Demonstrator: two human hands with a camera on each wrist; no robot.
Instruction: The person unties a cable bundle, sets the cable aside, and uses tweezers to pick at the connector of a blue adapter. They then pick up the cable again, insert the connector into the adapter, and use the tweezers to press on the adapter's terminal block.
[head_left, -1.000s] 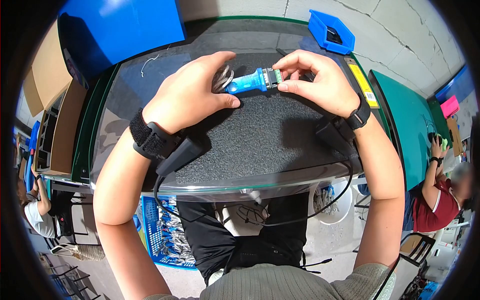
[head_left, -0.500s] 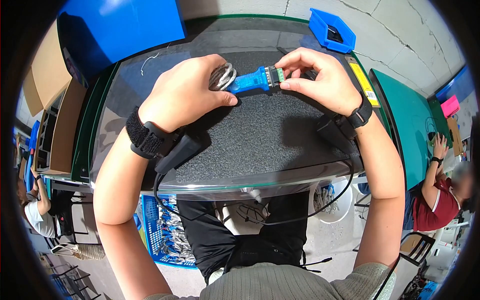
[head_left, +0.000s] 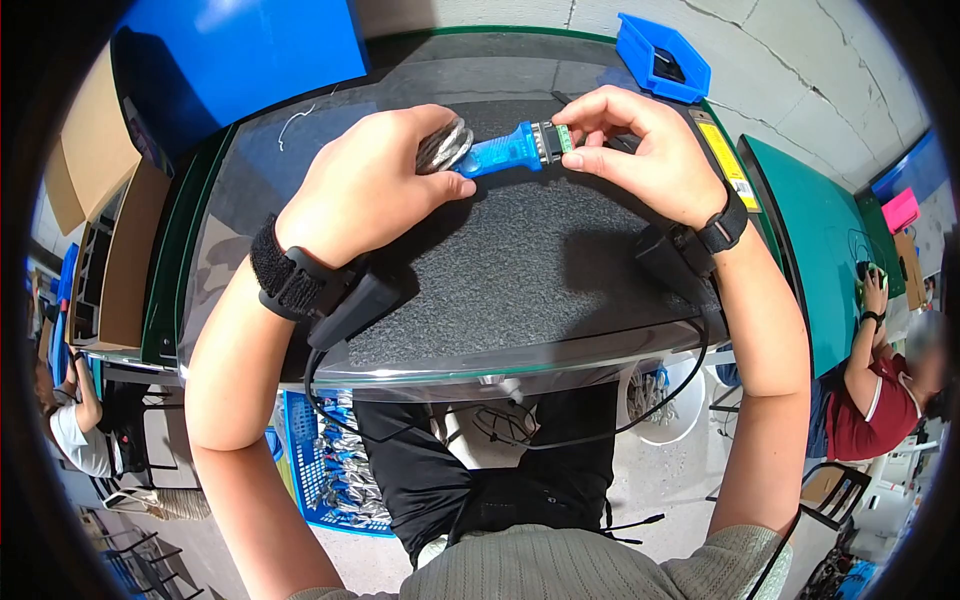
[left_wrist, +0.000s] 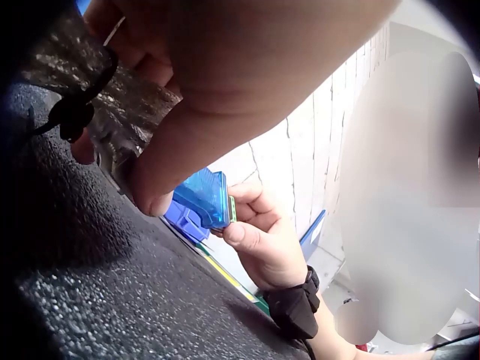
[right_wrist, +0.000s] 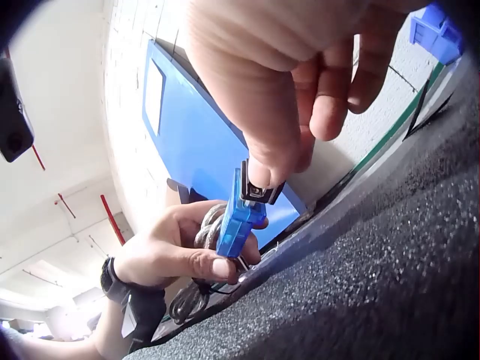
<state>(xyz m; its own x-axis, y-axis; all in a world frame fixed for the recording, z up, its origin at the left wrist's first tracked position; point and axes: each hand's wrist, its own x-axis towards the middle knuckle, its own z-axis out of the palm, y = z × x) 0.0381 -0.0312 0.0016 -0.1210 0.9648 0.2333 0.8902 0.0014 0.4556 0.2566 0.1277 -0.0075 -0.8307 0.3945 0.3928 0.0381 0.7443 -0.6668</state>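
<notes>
A translucent blue serial adapter (head_left: 503, 153) is held up between both hands over a dark textured mat. My left hand (head_left: 365, 185) grips the adapter's coiled grey cable (head_left: 456, 145), its thumb lying near the cable end of the blue housing. In the left wrist view, a black tie (left_wrist: 73, 112) goes round the cable bundle. At the adapter's other end sits a black connector with a green terminal block (head_left: 564, 138). My right hand (head_left: 650, 160) pinches this connector between thumb and index finger, the other fingers curled behind. The right wrist view shows the thumb pressed on the connector's black part (right_wrist: 259, 192).
A blue bin (head_left: 640, 60) stands at the back right, near a yellow label strip (head_left: 722, 160). A large blue panel (head_left: 250, 60) and a cardboard box (head_left: 115, 250) are at the left. Below the table edge are a blue basket (head_left: 300, 450) and a white bucket (head_left: 690, 410).
Both hands have shifted slightly right with the adapter between them. The left index finger, stretched out over the cable one second ago, has drawn in. The right hand keeps its pinch.
</notes>
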